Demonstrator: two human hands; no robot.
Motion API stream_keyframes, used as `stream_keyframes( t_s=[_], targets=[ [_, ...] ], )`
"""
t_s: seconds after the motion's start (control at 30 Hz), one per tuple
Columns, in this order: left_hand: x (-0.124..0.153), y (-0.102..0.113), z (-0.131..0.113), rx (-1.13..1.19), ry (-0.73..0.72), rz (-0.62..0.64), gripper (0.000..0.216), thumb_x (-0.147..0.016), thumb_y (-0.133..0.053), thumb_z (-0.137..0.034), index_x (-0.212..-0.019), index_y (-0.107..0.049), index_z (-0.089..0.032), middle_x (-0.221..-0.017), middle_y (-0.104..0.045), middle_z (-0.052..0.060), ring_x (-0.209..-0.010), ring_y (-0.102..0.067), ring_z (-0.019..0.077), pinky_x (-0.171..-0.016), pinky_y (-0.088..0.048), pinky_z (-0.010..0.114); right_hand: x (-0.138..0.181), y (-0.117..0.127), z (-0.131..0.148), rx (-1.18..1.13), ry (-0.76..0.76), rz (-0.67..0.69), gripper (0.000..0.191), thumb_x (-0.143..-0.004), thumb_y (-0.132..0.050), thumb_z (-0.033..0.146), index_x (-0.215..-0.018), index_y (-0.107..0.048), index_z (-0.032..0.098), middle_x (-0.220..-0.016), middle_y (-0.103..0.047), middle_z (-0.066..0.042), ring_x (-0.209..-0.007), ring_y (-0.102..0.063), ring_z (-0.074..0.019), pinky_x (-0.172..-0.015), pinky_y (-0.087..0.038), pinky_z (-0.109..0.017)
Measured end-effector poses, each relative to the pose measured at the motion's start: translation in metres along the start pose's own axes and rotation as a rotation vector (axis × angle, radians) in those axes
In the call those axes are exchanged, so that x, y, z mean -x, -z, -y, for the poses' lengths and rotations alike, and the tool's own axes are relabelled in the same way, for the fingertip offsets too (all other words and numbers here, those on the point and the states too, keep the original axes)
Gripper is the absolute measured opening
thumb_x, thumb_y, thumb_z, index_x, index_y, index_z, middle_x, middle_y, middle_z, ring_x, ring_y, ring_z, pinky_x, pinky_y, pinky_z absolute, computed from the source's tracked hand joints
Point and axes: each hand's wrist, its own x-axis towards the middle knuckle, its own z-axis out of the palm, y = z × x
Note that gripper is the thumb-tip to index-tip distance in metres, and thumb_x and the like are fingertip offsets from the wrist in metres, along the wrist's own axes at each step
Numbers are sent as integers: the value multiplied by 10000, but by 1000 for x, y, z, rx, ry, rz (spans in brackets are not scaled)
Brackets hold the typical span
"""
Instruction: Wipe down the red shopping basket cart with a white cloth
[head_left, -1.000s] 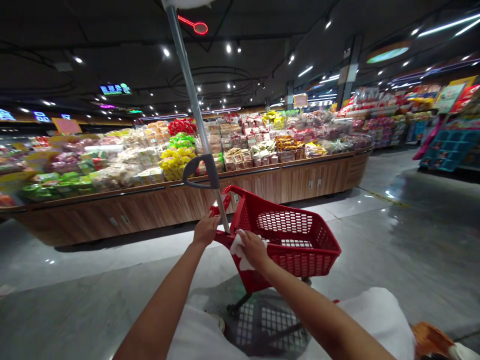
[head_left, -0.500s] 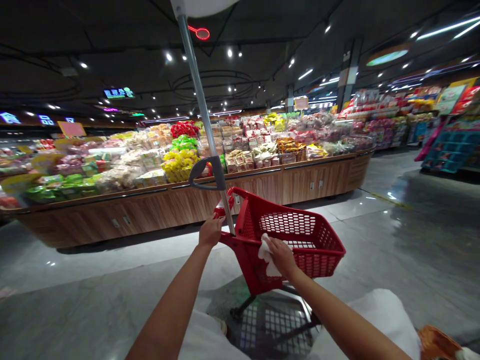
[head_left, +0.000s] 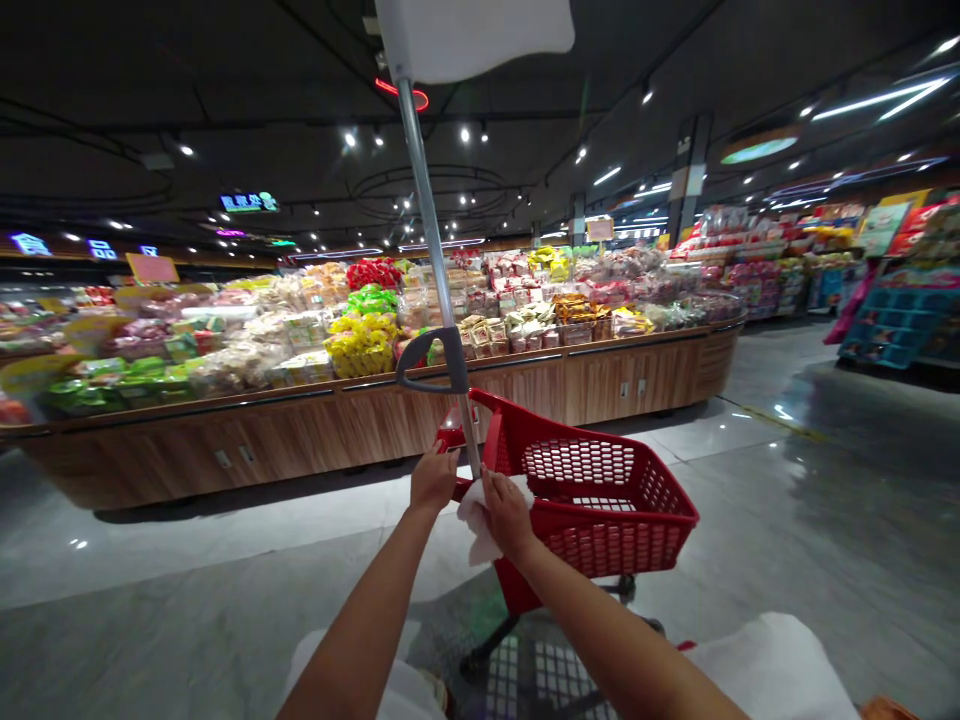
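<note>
A small red shopping cart [head_left: 600, 495] stands in front of me on the shiny grey floor. A grey metal pole [head_left: 439, 270] rises from its near corner, with a dark loop handle [head_left: 435, 360] partway up and a white sign [head_left: 472, 35] on top. My left hand [head_left: 433, 478] grips the cart's near rim to the left of the pole. My right hand [head_left: 506, 512] presses a white cloth [head_left: 477, 518] against the rim just right of the pole, fingers closed on it.
A long wooden display counter [head_left: 360, 420] piled with packaged snacks runs across behind the cart. More shelves [head_left: 757, 260] and blue crates [head_left: 896, 320] stand at the right. White fabric [head_left: 765, 665] lies low in view near my legs.
My right hand with the cloth slid from the cart's side rim back to the near corner by the pole. The view tilted up slightly.
</note>
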Motion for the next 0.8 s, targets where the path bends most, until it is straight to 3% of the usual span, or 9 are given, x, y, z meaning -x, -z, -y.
stream_keyframes(
  t_s=[0.13,0.3,0.47,0.57,0.67,0.8],
  targets=[
    [2,0,-6,36,-43,-36,394,-963,-313,-189,-1052,-696,-205,-1078,-723,59,-1208,-559,201,-1102,-371,389,0,7,-27,-3,89,34,632,-897,-457,166,-1497,-261,133,-1206,-609,-173,-1094,-568,-270,-938,-507,-438],
    [7,-6,-29,129,-50,-111,382,-963,-325,-215,-1102,-681,-200,-1111,-712,77,-1202,-562,237,-1095,-379,453,1,15,-60,-108,153,-31,693,-858,-430,89,-1513,-222,181,-1283,-586,-136,-1161,-556,-245,-977,-493,-438],
    [30,-13,-71,364,-83,-169,421,-939,-424,-335,-1310,-556,-185,-1311,-604,109,-1308,-467,286,-1085,-392,485,16,39,-72,-283,-126,-98,628,-890,-379,137,-1497,-279,261,-1407,-499,-74,-1283,-472,-237,-1041,-438,-444],
    [42,-8,-86,577,-207,-124,472,-965,-363,-355,-1409,-438,-212,-1401,-528,87,-1319,-462,231,-1090,-403,425,25,68,-67,-324,-262,-178,580,-936,-342,207,-1508,-249,237,-1514,-354,-91,-1374,-354,-253,-1083,-382,-471],
    [30,5,-73,636,-278,-99,487,-983,-303,-350,-1444,-378,-211,-1447,-479,73,-1335,-442,194,-1112,-377,384,27,101,-63,-288,-249,-168,546,-961,-322,260,-1502,-263,215,-1545,-290,-104,-1402,-305,-260,-1097,-358,-476],
    [-18,15,-34,312,-112,-107,477,-965,-342,-346,-1399,-446,-177,-1484,-424,103,-1415,-305,247,-1150,-291,455,11,136,-68,-192,-211,5,448,-970,-299,289,-1375,-479,223,-1394,-518,-92,-1311,-445,-243,-1068,-382,-451]
  ],
)
